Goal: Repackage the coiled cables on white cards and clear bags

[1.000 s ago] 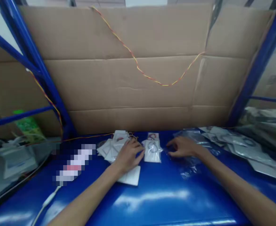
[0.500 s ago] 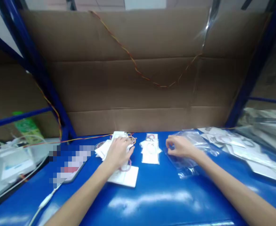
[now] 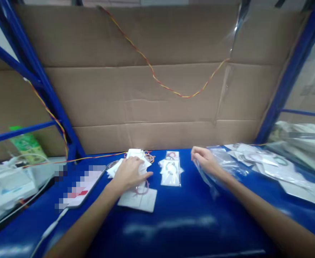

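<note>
My left hand (image 3: 130,172) lies on a pile of white cards (image 3: 119,168), fingers stretched over them and thumb out to the side. Below it, a white card (image 3: 143,200) carries a pinkish cord loop (image 3: 143,189), which looks like a bracelet. My right hand (image 3: 203,158) is closed in a pinch on a thin clear plastic bag (image 3: 206,179), lifted a little and hanging under the fingers. Between the hands, a small stack of bagged cards with cord loops (image 3: 171,173) rests on the blue surface.
More clear bags (image 3: 225,159) lie behind my right wrist. Bagged white cards (image 3: 275,163) spread at the right. A phone-like device (image 3: 83,193) with a white cable (image 3: 49,229) is at left. Blue posts (image 3: 43,75) and a cardboard wall (image 3: 152,107) border the surface.
My right hand has closed on a clear bag and raised its edge from the surface. The left hand has shifted slightly left and stays on the cards.
</note>
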{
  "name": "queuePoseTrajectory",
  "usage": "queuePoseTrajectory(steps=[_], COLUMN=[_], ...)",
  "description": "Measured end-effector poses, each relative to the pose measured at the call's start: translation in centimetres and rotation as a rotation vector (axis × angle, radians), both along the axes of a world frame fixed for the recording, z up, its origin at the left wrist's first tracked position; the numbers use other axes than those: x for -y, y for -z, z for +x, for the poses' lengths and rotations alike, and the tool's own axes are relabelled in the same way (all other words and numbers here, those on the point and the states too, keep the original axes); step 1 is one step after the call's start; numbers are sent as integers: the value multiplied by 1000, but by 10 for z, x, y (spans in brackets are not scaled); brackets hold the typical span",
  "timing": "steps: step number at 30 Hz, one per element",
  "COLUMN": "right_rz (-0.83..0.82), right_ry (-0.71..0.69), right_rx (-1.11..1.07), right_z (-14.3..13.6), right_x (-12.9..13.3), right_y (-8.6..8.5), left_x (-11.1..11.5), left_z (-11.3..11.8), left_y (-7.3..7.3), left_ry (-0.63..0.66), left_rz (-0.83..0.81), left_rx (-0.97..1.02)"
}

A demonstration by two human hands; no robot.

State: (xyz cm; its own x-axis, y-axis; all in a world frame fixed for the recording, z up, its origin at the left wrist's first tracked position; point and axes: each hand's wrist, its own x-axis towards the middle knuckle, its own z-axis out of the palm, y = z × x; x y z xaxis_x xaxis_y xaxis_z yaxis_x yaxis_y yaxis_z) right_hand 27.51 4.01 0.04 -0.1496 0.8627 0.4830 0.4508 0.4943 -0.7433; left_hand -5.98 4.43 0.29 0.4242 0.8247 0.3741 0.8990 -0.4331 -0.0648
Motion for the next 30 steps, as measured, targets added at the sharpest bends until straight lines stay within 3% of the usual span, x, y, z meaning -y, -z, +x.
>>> queuePoseTrajectory(steps=[6,14,18,23,28,30], right_rz=[-80,-141,-175,-112,32,111], right_ry=[-56,-32,0,40,214,233], right_rx=[-381,-410,-302,-90,537,671], right_z=[-3,0,-2,3,14,15], right_x=[-13,-23,-19,-5,0,1], right_y=[6,16,15,0,-8,-9], left_x=[-5,-11,-8,-8,-5,-2], left_z=[-4,-8,-9,-11,-6,-2], left_y=[0,-3,-4,-6,-14,-17], left_ry=[-13,-5,-26,11,39,35], left_rz=[16,75,51,-11,148,241], left_rx=[47,127,56,36,111,164])
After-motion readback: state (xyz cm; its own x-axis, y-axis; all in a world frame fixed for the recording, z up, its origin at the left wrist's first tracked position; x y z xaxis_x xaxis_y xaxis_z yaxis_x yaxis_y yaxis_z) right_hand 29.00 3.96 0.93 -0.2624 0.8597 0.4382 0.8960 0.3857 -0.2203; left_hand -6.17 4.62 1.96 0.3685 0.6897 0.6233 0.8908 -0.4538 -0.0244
